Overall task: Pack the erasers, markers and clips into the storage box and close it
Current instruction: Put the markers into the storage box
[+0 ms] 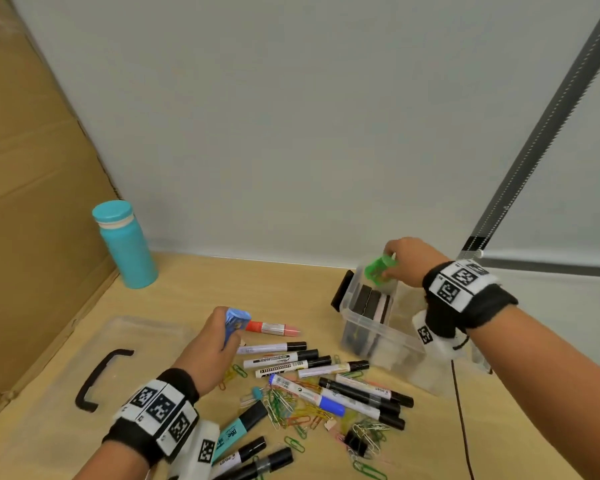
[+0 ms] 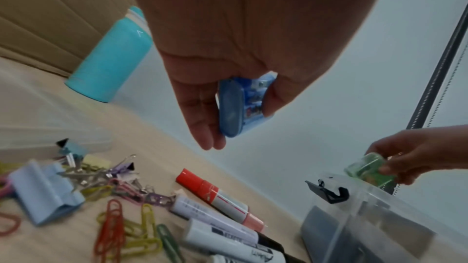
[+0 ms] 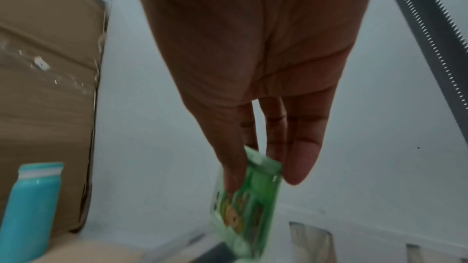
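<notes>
- The right hand (image 1: 407,263) is pinching a green clip case (image 1: 381,268) over the storage box (image 1: 378,327), likely lowering it beside the erasers (image 1: 373,301) standing inside.
- The left hand (image 1: 210,344) is gripping a blue clip case (image 1: 236,322) above the markers (image 1: 291,362), seemingly queuing it up.
- Paper clips (image 1: 291,410) are lying loose on the table; the lid (image 1: 94,368) is waiting at left.

Clear glossy plastic storage box (image 1: 378,327), pale matt wood table (image 1: 194,289), brown cardboard (image 1: 32,168) (creased), smooth turquoise bottle (image 1: 127,247).
</notes>
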A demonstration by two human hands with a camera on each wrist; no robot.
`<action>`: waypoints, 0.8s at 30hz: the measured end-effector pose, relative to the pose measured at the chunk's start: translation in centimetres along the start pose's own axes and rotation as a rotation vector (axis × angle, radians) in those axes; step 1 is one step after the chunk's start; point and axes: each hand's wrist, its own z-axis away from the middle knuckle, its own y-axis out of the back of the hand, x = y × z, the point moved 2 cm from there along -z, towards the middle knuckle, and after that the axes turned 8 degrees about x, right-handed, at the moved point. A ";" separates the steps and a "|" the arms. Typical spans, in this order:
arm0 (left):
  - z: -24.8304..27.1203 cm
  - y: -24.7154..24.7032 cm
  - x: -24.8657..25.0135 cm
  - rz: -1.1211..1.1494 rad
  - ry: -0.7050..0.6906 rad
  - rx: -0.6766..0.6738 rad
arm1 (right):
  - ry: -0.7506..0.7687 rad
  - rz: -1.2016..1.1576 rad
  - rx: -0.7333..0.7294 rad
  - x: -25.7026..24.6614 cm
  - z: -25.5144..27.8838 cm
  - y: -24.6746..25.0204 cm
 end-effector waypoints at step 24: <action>2.2 -2.5 4.8 0.032 -0.137 -0.018 | 0.128 -0.356 0.047 0.2 2.9 -0.9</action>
